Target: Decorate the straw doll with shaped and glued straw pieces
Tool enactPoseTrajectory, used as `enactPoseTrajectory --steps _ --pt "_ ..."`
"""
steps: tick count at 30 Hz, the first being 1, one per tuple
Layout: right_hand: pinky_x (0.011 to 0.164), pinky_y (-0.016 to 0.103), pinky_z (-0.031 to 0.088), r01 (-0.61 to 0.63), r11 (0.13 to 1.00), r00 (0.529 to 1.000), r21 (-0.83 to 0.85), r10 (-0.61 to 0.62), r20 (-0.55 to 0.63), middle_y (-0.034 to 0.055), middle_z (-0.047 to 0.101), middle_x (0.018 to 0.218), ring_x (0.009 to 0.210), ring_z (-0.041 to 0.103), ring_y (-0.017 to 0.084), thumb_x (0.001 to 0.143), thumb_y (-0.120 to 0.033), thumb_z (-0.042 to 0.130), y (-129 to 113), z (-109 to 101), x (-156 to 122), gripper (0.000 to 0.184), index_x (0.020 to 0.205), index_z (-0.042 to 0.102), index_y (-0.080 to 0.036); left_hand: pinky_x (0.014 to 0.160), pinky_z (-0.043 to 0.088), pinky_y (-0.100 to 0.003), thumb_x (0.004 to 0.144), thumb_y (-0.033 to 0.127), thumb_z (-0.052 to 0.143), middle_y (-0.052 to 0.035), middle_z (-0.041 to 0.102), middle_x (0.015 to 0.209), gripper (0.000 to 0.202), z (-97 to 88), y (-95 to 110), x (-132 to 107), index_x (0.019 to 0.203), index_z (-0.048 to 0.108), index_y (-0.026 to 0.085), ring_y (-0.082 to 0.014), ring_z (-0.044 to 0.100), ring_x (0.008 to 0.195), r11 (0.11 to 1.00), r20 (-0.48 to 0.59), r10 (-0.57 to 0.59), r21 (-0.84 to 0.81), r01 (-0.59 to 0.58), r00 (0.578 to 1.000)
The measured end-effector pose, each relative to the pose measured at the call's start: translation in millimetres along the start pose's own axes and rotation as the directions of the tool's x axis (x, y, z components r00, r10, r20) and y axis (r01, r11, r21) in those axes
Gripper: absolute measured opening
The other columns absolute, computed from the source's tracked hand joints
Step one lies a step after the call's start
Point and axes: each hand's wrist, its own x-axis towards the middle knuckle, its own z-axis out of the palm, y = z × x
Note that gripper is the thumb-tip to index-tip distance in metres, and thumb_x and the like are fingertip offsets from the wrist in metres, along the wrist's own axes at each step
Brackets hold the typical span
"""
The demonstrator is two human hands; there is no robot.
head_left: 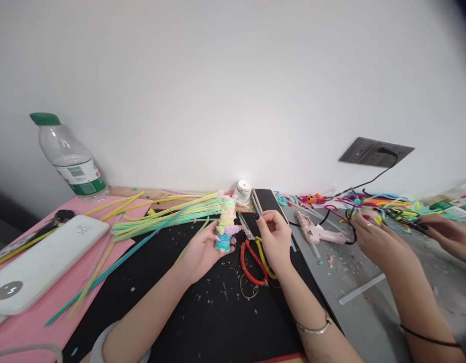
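My left hand (202, 252) is closed around a small fuzzy figure (227, 224) of pastel pipe cleaners, held upright. It is banded in pink, yellow, lilac and blue. To its right, my right hand (273, 237) is raised with thumb and fingertips pinched together, apart from the figure. Whatever may be in that pinch is too small to make out. Between and below my hands, red-handled scissors (251, 264) lie on the black mat (202, 322). A yellow-handled tool (266, 257) sits beside them, partly hidden by my right hand.
Pipe cleaners (172, 217) lie left, near a white power bank (47, 262) and a bottle (72, 156). A small white cup (243, 192) and a phone (268, 201) stand behind. Right are a pink glue gun (319, 233) and another person's hands (380, 242).
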Motion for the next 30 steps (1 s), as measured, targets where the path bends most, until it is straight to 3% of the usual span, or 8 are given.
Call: enactPoseTrajectory --steps 3,7,12,23,30 --pt "0.053 0.025 0.038 0.009 0.999 0.999 -0.048 -0.006 0.048 0.0000 0.050 0.069 0.061 0.045 0.013 0.087 -0.029 0.052 3 1 -1 0.021 0.068 0.048 -0.019 0.067 0.045 -0.033 0.064 0.008 0.045 -0.0115 0.065 0.104 0.047 -0.9 2 0 0.109 0.057 0.016 -0.0150 0.057 0.067 0.999 0.013 -0.022 -0.023 0.022 1.000" --pt "0.054 0.025 0.035 0.028 0.988 0.992 -0.153 -0.009 0.123 -0.0017 0.047 0.063 0.057 0.043 0.013 0.091 -0.030 0.045 5 2 -4 0.025 0.069 0.050 -0.019 0.062 0.043 -0.033 0.060 0.015 0.045 -0.0129 0.065 0.098 0.050 1.5 7 -1 0.109 0.057 0.013 -0.0174 0.056 0.064 0.996 0.036 -0.067 -0.064 0.069 0.997" --pt "0.060 0.028 0.040 0.117 0.971 0.977 -0.209 -0.074 0.201 0.0026 0.059 0.073 0.066 0.053 0.016 0.091 -0.025 0.042 8 6 -6 0.023 0.077 0.059 -0.019 0.065 0.044 -0.035 0.065 0.027 0.047 -0.0142 0.064 0.096 0.044 3.1 12 -1 0.103 0.059 0.011 -0.0194 0.055 0.067 0.994 0.077 -0.078 -0.071 0.083 0.994" --pt "0.056 0.032 0.047 0.202 0.962 0.963 -0.182 -0.161 0.218 0.0052 0.059 0.069 0.065 0.058 0.020 0.089 -0.019 0.042 2 10 -7 0.028 0.071 0.062 -0.025 0.065 0.046 -0.034 0.080 0.044 0.044 -0.0105 0.065 0.093 0.039 7.0 17 -2 0.099 0.064 0.016 -0.0186 0.055 0.067 0.997 -0.049 -0.038 0.063 0.041 0.998" --pt "0.064 0.029 0.049 0.129 0.982 0.969 -0.137 -0.096 0.228 0.0059 0.066 0.090 0.081 0.062 0.019 0.082 -0.012 0.049 10 14 -9 0.017 0.080 0.064 -0.021 0.066 0.047 -0.034 0.081 0.046 0.045 -0.0106 0.064 0.097 0.040 3.5 18 -2 0.100 0.061 0.015 -0.0166 0.055 0.067 0.998 -0.072 -0.026 0.055 0.030 0.997"
